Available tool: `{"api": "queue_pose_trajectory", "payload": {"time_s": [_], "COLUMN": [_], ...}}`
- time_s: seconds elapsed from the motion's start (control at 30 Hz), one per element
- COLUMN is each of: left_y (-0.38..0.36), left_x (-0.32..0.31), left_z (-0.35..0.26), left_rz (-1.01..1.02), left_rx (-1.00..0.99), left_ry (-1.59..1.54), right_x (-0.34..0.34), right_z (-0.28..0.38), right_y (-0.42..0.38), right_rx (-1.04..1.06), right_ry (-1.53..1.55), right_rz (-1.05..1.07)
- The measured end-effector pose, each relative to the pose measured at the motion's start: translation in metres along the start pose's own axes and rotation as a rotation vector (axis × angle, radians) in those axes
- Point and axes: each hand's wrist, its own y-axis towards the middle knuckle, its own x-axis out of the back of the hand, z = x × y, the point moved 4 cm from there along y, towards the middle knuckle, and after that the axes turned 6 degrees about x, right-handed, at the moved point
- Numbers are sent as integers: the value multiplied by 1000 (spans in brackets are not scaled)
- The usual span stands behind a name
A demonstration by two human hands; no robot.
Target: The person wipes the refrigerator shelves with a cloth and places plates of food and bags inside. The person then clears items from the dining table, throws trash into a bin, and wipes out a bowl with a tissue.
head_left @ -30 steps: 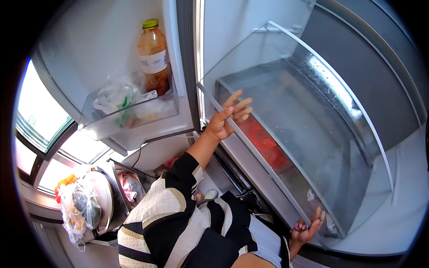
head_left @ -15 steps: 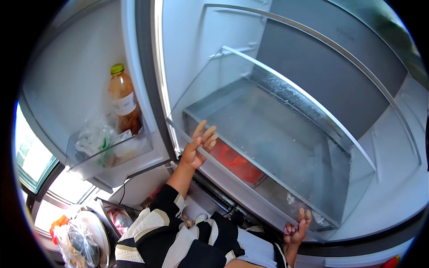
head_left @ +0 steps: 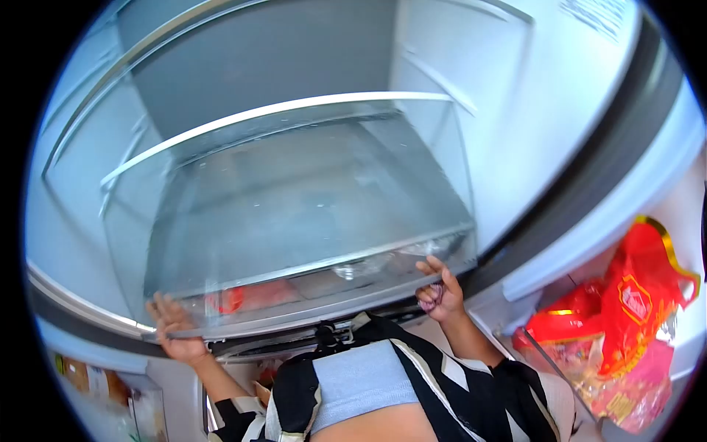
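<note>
A clear glass shelf (head_left: 294, 291) with a white back edge spans the open fridge, above a grey-framed drawer. At its front left corner is my left hand (head_left: 177, 331), slightly blurred, its fingers loosely apart and the shelf's front edge crossing the palm. Near the front right corner, my right hand (head_left: 443, 293) is curled at the same edge. Against its palm is a small crumpled purple-pink thing (head_left: 429, 296). Beneath the glass lie a red item (head_left: 230, 300) and some clear plastic (head_left: 353, 269).
The fridge's side walls (head_left: 508, 110) and grey back panel (head_left: 265, 59) surround the shelf. At the lower right are red bags (head_left: 632, 302) and pink packages (head_left: 641, 383) in an open compartment. Blurred packages (head_left: 92, 379) show at the lower left.
The view has swung right: the door with the bottle is out of sight, and red bags now show. Both hands remain at the shelf's front edge.
</note>
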Motion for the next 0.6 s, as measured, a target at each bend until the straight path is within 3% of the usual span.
{"api": "queue_pose_trajectory", "payload": {"time_s": [0.1, 0.13, 0.23, 0.27, 0.37, 0.47, 0.53, 0.57, 0.6], "left_y": [9, 7, 8, 8, 14, 18, 10, 4, 3], "left_x": [25, 38, 36, 54, 39, 35, 55, 61, 55], "left_z": [-30, -41, -46, -55, -59, -55, -69, -72, -71], "left_rz": [50, -29, -495, 8, -494, 206, 176, 160, -48], "left_rx": [-39, -102, -241, -71, -207, 100, 62, 43, -59], "left_ry": [-159, 77, 210, 84, 258, -15, 24, 44, 131], "right_x": [-4, -2, -7, -5, -1, 7, 8, 9, 10], "right_z": [19, 20, 31, 34, 35, 28, 28, 28, 29], "right_y": [15, 20, 26, 28, 33, 28, 27, 27, 26], "right_rx": [39, 53, 125, 142, 183, 226, 256, 243, 230], "right_ry": [-101, -130, -197, -282, -337, -297, -296, -282, -267], "right_rz": [-43, -70, -200, -226, -256, -348, -402, -315, -228]}}
